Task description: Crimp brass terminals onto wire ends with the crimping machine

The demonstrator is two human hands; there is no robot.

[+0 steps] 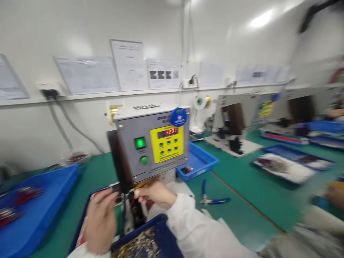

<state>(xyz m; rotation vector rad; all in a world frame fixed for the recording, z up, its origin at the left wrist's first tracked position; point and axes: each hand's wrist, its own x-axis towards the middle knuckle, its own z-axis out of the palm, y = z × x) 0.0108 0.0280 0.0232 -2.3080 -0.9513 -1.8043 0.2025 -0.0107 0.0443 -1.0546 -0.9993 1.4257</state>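
A grey crimping-type bench machine [145,150] with a yellow control panel [168,144] and a red lit display stands before me. My right hand [158,193] is under its front housing, thumb and finger pinched together. A thin red wire [132,203] runs down from that pinch; the fingertip looks pale, perhaps covered. At the machine's left side my left hand [100,218] is raised, fingers loosely bent and apart, with nothing visible in it. Just below both hands sits a dark blue bin [172,233] holding many small brass-coloured metal pieces [141,245]. The tooling is partly hidden.
A blue tray [51,200] with red-wired parts stands left. Blue-handled pliers [212,200] lie on the green table [242,193] to the right. Another blue tray [204,163] sits behind. More machines [233,122] stand farther right, and a co-worker's hand [335,195] shows at the edge.
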